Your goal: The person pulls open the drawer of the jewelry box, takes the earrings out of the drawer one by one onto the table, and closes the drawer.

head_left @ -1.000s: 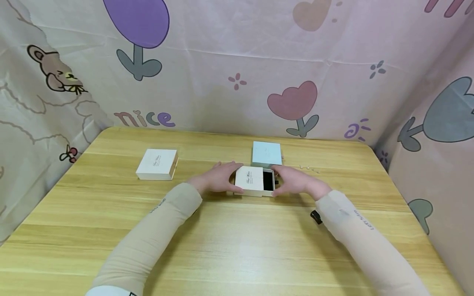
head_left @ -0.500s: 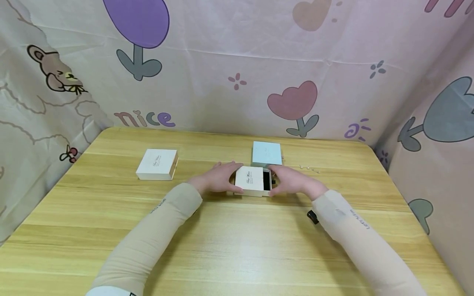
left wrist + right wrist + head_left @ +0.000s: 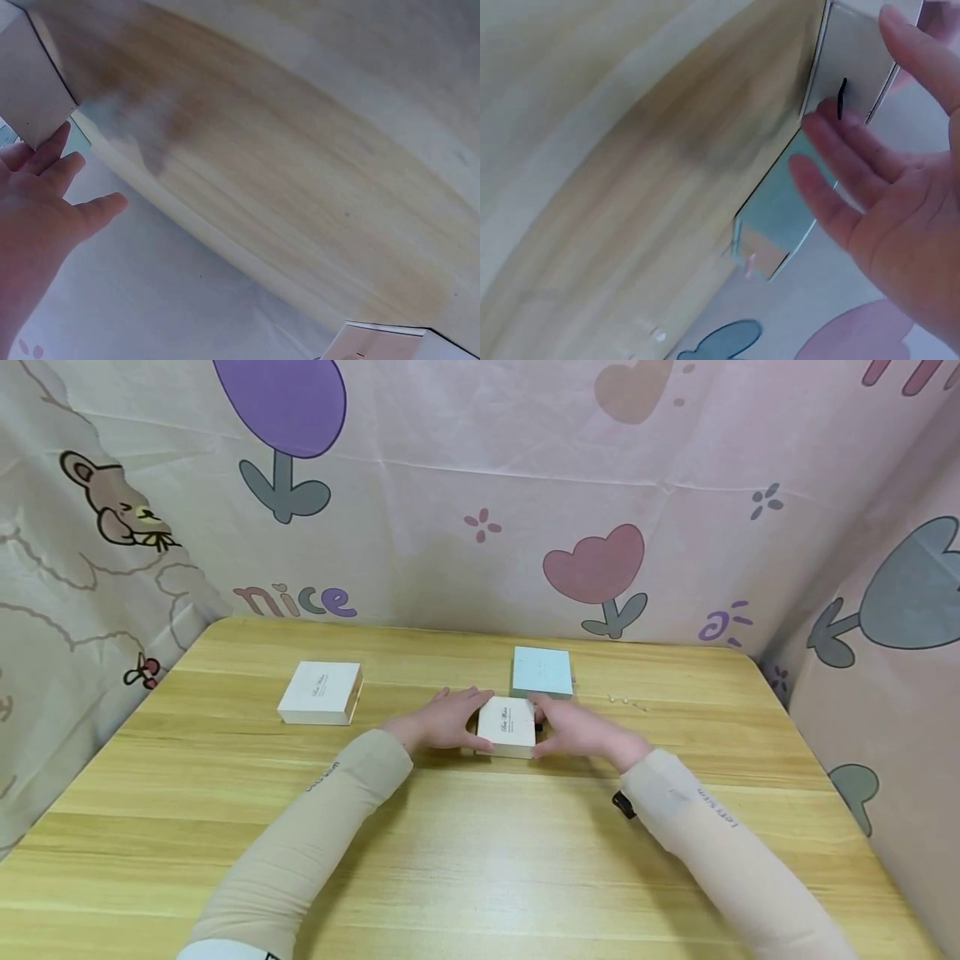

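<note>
A small white drawer-style gift box (image 3: 506,724) with dark lettering on its lid lies on the table between both hands, its drawer now inside the sleeve. My left hand (image 3: 446,722) grips the sleeve's left end, thumb on the front side and fingers at the back. At the opposite end my right hand (image 3: 579,731) touches the drawer face with thumb and extended fingers. A black pull tab (image 3: 842,99) sticks out from that face, seen in the right wrist view. Right behind the white box sits a light blue box (image 3: 542,670).
Another white box (image 3: 320,692) lies at the left of the wooden table (image 3: 480,860). Several tiny shiny pieces (image 3: 626,701) are scattered to the right of the blue box. A printed cloth (image 3: 420,560) hangs behind the table's back edge.
My right hand has moved left, pushing the drawer into the sleeve; its black interior is now out of sight. My left hand has kept its place on the box.
</note>
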Demonstrator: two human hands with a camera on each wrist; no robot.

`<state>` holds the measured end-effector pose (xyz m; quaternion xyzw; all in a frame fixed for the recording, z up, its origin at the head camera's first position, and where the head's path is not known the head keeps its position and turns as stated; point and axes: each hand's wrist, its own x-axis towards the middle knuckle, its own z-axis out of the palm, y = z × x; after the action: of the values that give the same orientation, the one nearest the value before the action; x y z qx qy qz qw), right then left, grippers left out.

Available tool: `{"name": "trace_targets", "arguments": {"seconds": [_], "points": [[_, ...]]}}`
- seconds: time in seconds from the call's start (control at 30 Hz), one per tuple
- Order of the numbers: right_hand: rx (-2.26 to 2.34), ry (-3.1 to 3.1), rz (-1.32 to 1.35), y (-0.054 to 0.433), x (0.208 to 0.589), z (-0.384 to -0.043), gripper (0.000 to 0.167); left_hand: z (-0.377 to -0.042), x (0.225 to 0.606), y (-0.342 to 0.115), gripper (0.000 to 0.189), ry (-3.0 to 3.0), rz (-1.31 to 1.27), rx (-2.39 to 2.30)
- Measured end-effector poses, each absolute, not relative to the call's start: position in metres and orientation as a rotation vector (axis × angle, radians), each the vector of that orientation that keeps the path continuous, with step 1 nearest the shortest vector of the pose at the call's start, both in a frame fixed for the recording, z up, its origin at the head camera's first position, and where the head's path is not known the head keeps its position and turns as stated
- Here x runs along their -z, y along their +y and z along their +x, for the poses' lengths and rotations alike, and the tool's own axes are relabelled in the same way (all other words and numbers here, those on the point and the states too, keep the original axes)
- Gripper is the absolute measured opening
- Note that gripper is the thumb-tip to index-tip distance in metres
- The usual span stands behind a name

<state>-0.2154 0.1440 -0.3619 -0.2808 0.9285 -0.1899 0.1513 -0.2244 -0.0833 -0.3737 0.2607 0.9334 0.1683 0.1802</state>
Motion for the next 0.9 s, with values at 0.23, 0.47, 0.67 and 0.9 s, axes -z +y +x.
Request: {"name": "trace_targets", "arguments": {"seconds": [0.23, 0.47, 0.67, 0.9], "points": [[0.494, 2.681, -0.817, 0.137, 0.36, -0.212, 0.086, -0.223, 0.373, -0.084, 0.096, 2.641, 0.74, -0.473], [0.487, 2.67, -0.803, 0.138, 0.359, -0.21, 0.084, -0.216, 0.374, -0.083, 0.086, 2.716, 0.913, -0.287], [0.514, 2.659, -0.794, 0.141, 0.359, -0.209, 0.08, -0.21, 0.371, -0.081, 0.079, 2.73, 0.959, -0.202], [0.571, 2.675, -0.847, 0.156, 0.354, -0.202, 0.072, -0.209, 0.371, -0.091, 0.08, 2.747, 0.951, -0.193]]}}
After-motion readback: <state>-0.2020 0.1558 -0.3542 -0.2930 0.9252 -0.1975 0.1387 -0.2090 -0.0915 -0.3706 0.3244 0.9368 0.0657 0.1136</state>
